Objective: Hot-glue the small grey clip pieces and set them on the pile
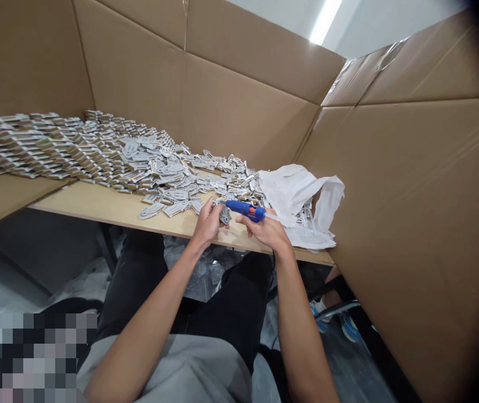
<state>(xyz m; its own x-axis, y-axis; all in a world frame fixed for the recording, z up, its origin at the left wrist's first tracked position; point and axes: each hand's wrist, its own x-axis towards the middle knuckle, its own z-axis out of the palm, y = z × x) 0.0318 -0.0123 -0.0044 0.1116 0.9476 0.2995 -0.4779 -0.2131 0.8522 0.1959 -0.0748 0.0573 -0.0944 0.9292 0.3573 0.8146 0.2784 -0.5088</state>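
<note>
My right hand (265, 226) is wrapped round a blue glue gun (241, 209), with a pale glue stick coming out of its back end. Its nozzle points left, close to the fingers of my left hand (209, 223). Pinched in that left hand is a small grey-white plastic piece (224, 215), partly hidden by the fingers. Both hands are just over the front edge of the wooden table (108, 208). Behind them lie many loose grey-white pieces (176, 182), some with brownish parts.
Rows of similar stacked pieces (33, 146) spread along the left. A white plastic bag (293, 187) with more pieces lies at the right. Cardboard walls (239, 106) enclose the back and right side. Someone's blue shoes (349, 327) show under the table.
</note>
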